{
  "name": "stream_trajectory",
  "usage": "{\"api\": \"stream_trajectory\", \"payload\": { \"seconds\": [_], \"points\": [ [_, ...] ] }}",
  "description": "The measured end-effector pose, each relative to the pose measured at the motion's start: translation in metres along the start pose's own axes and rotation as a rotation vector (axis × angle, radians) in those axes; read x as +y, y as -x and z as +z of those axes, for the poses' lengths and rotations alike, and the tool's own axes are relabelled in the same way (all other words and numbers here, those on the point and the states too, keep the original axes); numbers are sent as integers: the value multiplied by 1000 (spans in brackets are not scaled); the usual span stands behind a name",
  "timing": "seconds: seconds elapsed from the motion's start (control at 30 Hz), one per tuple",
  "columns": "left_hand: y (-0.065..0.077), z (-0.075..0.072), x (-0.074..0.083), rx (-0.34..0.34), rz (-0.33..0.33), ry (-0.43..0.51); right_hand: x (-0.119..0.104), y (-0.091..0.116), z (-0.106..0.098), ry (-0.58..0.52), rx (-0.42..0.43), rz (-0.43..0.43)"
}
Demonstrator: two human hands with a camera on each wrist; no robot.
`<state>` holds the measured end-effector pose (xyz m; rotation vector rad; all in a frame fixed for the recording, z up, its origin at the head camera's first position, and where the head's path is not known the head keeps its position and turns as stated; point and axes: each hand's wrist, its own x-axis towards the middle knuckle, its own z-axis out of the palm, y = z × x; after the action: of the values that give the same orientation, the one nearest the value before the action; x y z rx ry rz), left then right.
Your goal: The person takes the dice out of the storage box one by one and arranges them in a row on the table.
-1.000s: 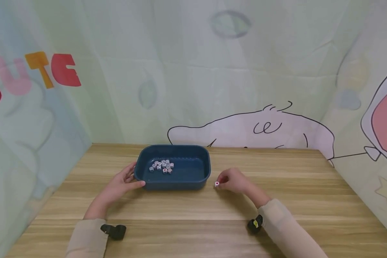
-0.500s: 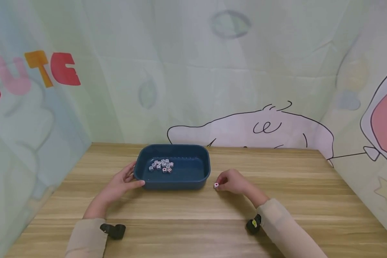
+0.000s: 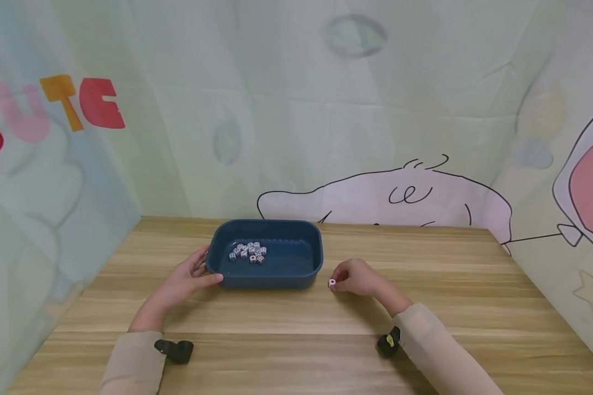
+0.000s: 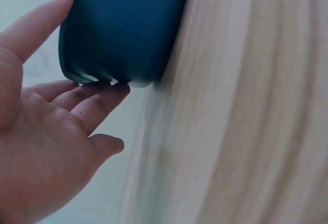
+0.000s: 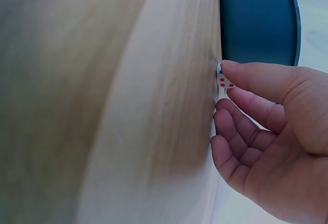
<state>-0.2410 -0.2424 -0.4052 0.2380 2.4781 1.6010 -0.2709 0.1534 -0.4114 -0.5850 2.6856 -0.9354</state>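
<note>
A dark blue rectangular plastic tub [image 3: 267,282] stands toward the back of the table. Several white dice [image 3: 251,251] lie clustered in its left half. My left hand [image 3: 183,282] holds the tub's left end, thumb on the rim at the near corner and fingers against the end wall, as the left wrist view shows. Just right of the tub, my right hand [image 3: 358,278] pinches one white die [image 5: 224,76] between thumb and index finger, low at the tabletop. That die's upper face shows a large red dot. The other right fingers are curled in.
The wood-grain table [image 3: 277,351] runs back to a printed curtain [image 3: 296,126] with cartoon drawings and letters. Black wrist cameras sit at both cuffs, the left camera [image 3: 178,351] and the right camera [image 3: 389,342].
The right hand has lowered the die very slightly, and it now sits at the tabletop. The left hand, the tub and the dice inside hold their places.
</note>
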Motion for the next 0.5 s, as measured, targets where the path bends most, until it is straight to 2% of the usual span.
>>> {"api": "stream_trajectory", "payload": {
  "seconds": [0.23, 0.37, 0.5],
  "points": [
    [3, -1, 1, 20, -5, -12, -1, 1, -5, 17, -8, -20],
    [4, 0, 2, 27, -8, -9, -9, 0, -19, 34, 21, -13],
    [6, 0, 3, 27, 2, -6, -25, -5, -36, 28, 70, -17]
  ]
}}
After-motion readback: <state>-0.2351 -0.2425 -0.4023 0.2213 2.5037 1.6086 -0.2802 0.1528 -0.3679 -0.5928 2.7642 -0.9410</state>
